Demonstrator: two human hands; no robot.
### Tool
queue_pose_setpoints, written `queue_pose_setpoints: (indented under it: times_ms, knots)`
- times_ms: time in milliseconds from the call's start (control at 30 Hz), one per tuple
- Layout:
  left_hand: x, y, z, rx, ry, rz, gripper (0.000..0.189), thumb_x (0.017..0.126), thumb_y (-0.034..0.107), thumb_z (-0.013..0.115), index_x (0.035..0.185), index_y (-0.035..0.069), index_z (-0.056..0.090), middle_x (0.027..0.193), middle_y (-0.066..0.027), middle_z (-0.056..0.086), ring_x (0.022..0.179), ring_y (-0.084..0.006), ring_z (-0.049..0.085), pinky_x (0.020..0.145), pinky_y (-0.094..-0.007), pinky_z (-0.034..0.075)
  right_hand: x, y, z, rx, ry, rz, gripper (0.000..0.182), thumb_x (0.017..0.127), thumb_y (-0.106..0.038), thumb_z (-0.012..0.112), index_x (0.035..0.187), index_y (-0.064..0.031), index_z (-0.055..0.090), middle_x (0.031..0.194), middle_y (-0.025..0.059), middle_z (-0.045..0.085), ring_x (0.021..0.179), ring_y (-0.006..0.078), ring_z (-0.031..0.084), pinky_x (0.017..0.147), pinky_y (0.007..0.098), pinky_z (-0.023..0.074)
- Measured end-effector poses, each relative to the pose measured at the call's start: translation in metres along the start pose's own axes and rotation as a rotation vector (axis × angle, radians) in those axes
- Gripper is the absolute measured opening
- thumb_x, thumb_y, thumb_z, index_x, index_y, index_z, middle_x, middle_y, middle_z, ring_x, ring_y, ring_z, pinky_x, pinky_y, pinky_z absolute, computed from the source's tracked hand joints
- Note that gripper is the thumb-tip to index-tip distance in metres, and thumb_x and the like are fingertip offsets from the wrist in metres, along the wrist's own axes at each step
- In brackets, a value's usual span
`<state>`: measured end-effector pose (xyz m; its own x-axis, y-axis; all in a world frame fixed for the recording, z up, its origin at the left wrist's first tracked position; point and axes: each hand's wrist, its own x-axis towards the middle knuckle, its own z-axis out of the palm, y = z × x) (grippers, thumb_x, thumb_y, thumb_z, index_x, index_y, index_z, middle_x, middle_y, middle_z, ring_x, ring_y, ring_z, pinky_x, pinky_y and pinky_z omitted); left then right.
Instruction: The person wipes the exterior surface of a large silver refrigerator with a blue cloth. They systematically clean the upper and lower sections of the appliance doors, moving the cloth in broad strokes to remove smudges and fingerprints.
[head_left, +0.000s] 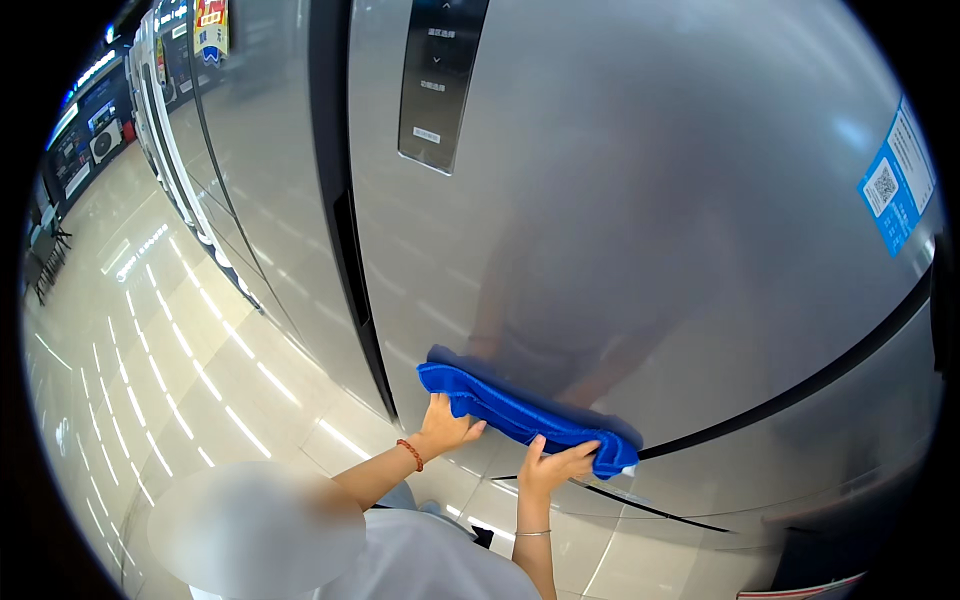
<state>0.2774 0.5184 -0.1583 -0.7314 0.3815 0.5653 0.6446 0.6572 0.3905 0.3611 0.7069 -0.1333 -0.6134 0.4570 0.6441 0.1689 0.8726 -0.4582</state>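
A folded blue cloth (517, 409) lies against the silver refrigerator door (600, 225), low on its front, and shows as a reflection in it. My left hand (446, 431), with a reddish bead bracelet at the wrist, grips the cloth's left end. Near the right end, my right hand (555, 465) holds the same cloth, its thumb on the near side; a thin bangle circles that wrist. The fingers behind the cloth are partly hidden. Above the hands, a dark control panel (441, 90) with writing is set into the door.
A dark vertical gap (349, 255) divides this door from the panel at left. A blue and white label (896, 184) is stuck at the right. More appliances stand along the left, over a glossy tiled floor (172, 352). Dark stools (45, 255) stand at the far left.
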Motion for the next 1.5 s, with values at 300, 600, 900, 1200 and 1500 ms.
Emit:
queue_pose_setpoints:
  times_ms: [300, 600, 900, 1200, 1500]
  knots:
    - [0.132, 0.022, -0.124, -0.205, 0.617, 0.106, 0.031, 0.091, 0.017, 0.050, 0.112, -0.004, 0.057, 0.120, -0.0241, 0.055, 0.111, -0.0438, 0.050, 0.101, -0.0511, 0.031, 0.136, -0.135, -0.068, 0.071, 0.340, -0.294, 0.095, 0.090, -0.068, 0.031, 0.149, 0.0034, 0.011, 0.148, 0.0372, 0.012, 0.137, 0.0535, 0.007, 0.106, 0.0612, 0.0035]
    - [0.159, -0.032, -0.127, -0.178, 0.692, 0.163, 0.078, 0.083, 0.052, 0.062, 0.138, 0.003, 0.038, 0.138, -0.0216, 0.042, 0.125, -0.0425, 0.038, 0.109, -0.0563, 0.014, 0.174, -0.190, -0.068, -0.091, 0.518, -0.247, 0.101, 0.083, -0.071, 0.043, 0.148, -0.0001, 0.013, 0.144, 0.0289, 0.023, 0.134, 0.0472, 0.020, 0.106, 0.0560, 0.0192]
    - [0.062, -0.065, -0.058, -0.154, 0.348, -0.002, 0.046, 0.089, 0.032, 0.062, 0.124, 0.004, 0.057, 0.127, -0.0167, 0.057, 0.118, -0.0334, 0.052, 0.098, -0.0444, 0.039, 0.039, -0.097, 0.040, -0.085, 0.108, -0.123, 0.091, 0.079, -0.054, 0.064, 0.137, 0.0032, 0.024, 0.130, 0.0277, 0.035, 0.118, 0.0405, 0.033, 0.096, 0.0495, 0.0250]
    - [0.054, -0.056, -0.065, -0.215, 0.286, -0.104, 0.048, 0.085, 0.035, 0.058, 0.122, 0.005, 0.059, 0.128, -0.0228, 0.053, 0.121, -0.0450, 0.043, 0.102, -0.0546, 0.028, 0.026, -0.101, 0.043, 0.069, 0.337, -0.034, 0.075, 0.091, -0.038, 0.045, 0.142, 0.0099, 0.016, 0.131, 0.0339, 0.036, 0.117, 0.0464, 0.035, 0.099, 0.0535, 0.0227]
    - [0.192, 0.065, -0.131, -0.255, 0.845, 0.185, 0.058, 0.084, 0.047, 0.058, 0.130, 0.011, 0.054, 0.135, -0.0186, 0.048, 0.125, -0.0429, 0.037, 0.102, -0.0627, 0.018, 0.223, -0.155, -0.135, -0.143, 0.603, -0.305, 0.073, 0.097, -0.043, 0.033, 0.151, -0.0031, 0.007, 0.151, 0.0340, 0.007, 0.141, 0.0494, -0.001, 0.111, 0.0581, -0.0063]
